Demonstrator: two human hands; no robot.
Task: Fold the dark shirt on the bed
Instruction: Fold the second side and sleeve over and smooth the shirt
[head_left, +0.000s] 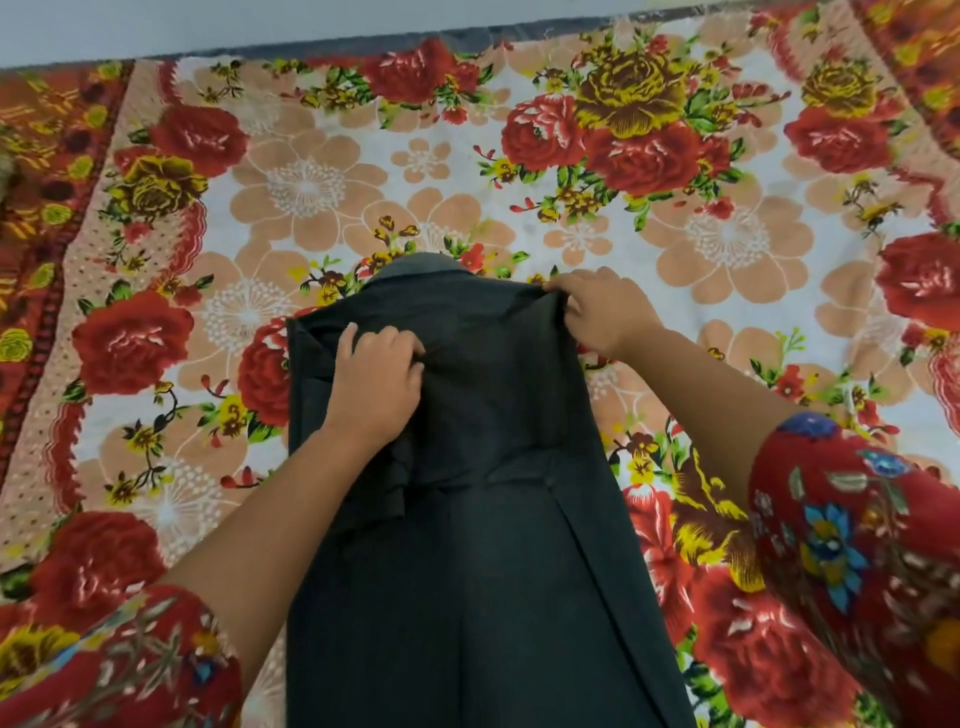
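A: Nearest us are the red floral sleeves (857, 545), and between them the shirt's (483, 597) lower end runs out of the bottom edge.
B: So where does the shirt lie?
A: Lengthwise on the sheet (311, 182), with the collar (418, 266) at the far end. Its sides look turned in to make a narrow strip.
B: And the hands?
A: The left hand (376, 382) has its fingers curled into a bunch of cloth near the top of the left flap (363, 467). The right hand (597, 306) pinches the far right corner by the shoulder, thumb and fingers closed on the edge.
B: What could spoil it?
A: I'd call that flap the weak spot. It's rumpled under the grip, and pressing it down as it is would fold the creases in. A tug from the right hand alone could also drag the strip askew, or the thin cloth could slip from the pinch and leave the sides uneven.
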